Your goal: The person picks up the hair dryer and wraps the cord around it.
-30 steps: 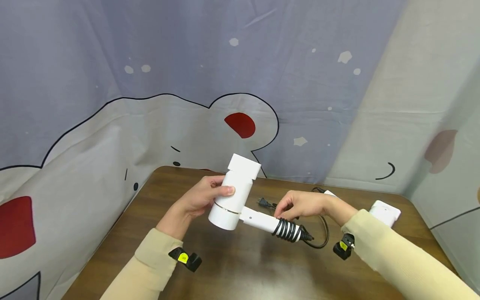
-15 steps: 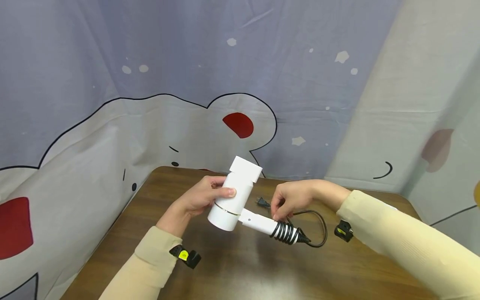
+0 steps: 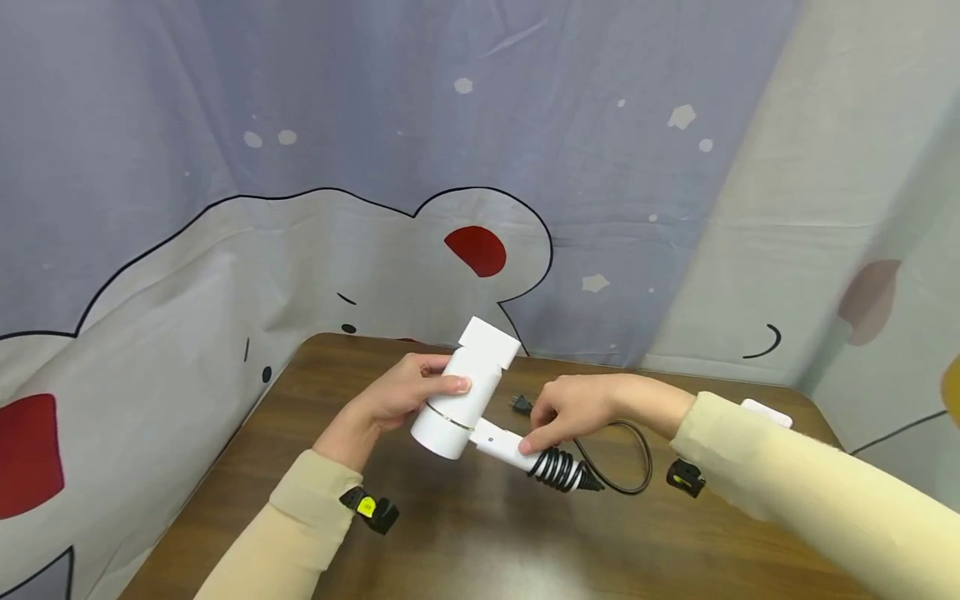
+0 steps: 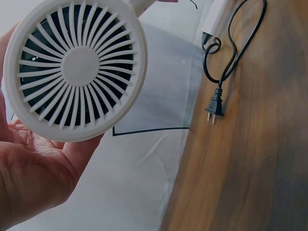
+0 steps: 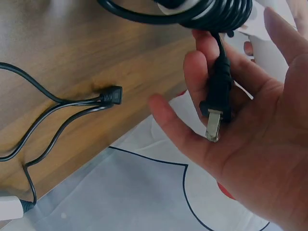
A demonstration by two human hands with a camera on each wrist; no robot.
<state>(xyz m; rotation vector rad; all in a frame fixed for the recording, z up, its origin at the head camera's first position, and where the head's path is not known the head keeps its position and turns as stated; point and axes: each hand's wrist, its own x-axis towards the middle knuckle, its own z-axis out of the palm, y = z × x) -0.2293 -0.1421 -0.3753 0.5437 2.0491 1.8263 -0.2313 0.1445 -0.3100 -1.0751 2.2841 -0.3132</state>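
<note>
A white hair dryer (image 3: 461, 392) is held above the wooden table, its nozzle tilted up and away. My left hand (image 3: 401, 393) grips the barrel, thumb across the near side. The left wrist view faces its round intake grille (image 4: 79, 67). Black power cord (image 3: 555, 469) is wound in several turns around the handle. My right hand (image 3: 573, 406) pinches at the handle beside those turns, thumb on top. In the right wrist view the cord's two-prong plug (image 5: 219, 96) hangs against the fingers and palm. The contact under the thumb is partly hidden.
On the wooden table (image 3: 480, 533) lies another black cord (image 3: 643, 475) with its own plug (image 4: 214, 106), joined to a white item (image 4: 215, 17). A white object (image 3: 767, 412) shows behind my right sleeve. Printed curtain (image 3: 375, 258) hangs at the table's far and side edges.
My right hand has shifted left along the handle, its thumb now lying on the white part beside the coil. The dryer has dipped slightly left; my left hand keeps its grip.
</note>
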